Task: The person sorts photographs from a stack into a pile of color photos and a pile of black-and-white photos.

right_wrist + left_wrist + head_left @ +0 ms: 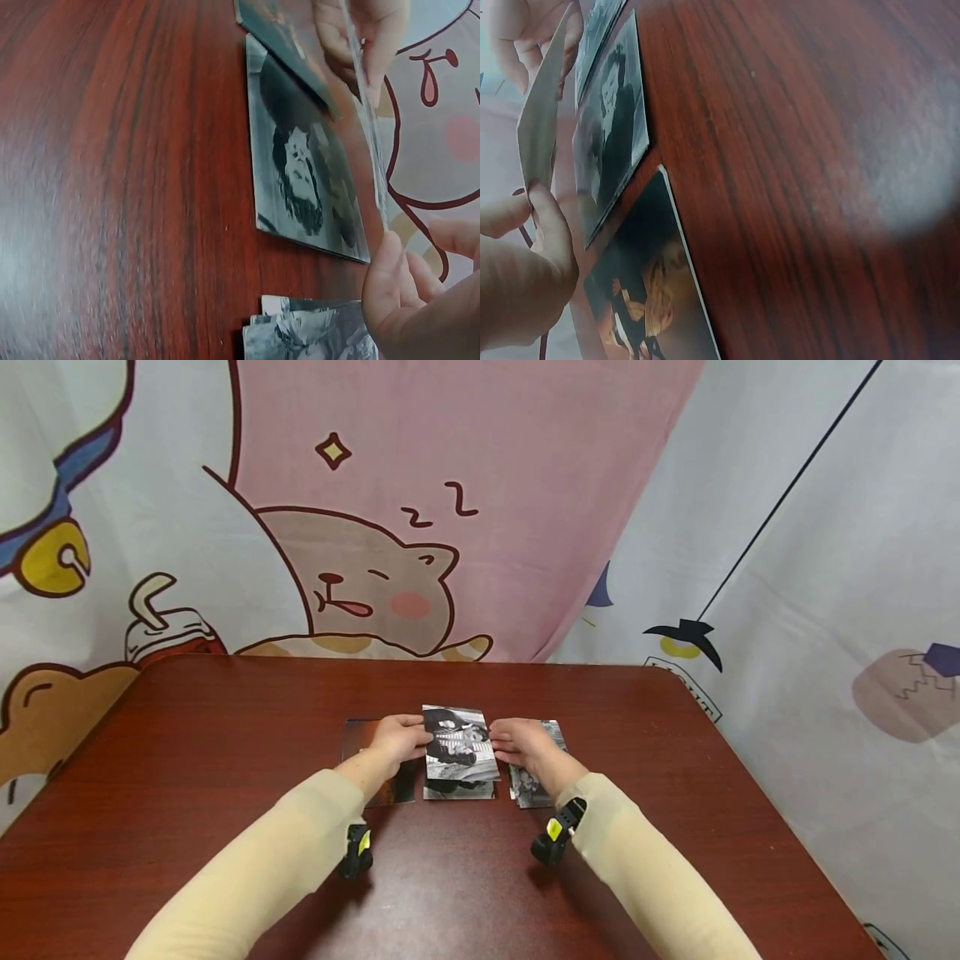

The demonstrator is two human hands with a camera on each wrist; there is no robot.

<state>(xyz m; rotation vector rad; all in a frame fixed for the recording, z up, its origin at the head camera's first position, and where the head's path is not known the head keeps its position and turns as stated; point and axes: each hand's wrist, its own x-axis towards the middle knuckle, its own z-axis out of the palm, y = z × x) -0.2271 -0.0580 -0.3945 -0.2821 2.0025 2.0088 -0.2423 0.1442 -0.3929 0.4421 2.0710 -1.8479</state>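
Above the table a black-and-white photo card (pixel 457 745) is held up by its two sides, and from the wrist views it appears edge-on. My left hand (pixel 397 742) pinches its left edge between thumb and fingers. On the opposite edge, the thumb and fingers of my right hand (pixel 527 747) pinch it too. Beneath lies another black-and-white photo card (pixel 300 161), partly covered in the head view. Under my left forearm rests a dark photo card with orange tones (pixel 656 277). A small stack of black-and-white photo cards (pixel 311 334) lies below my right hand.
The cards lie in a row on a reddish-brown wooden table (pixel 637 735). Behind the table hangs a curtain (pixel 555 485) printed with cartoon animals. Each wrist carries a black strapped-on camera (pixel 551 843).
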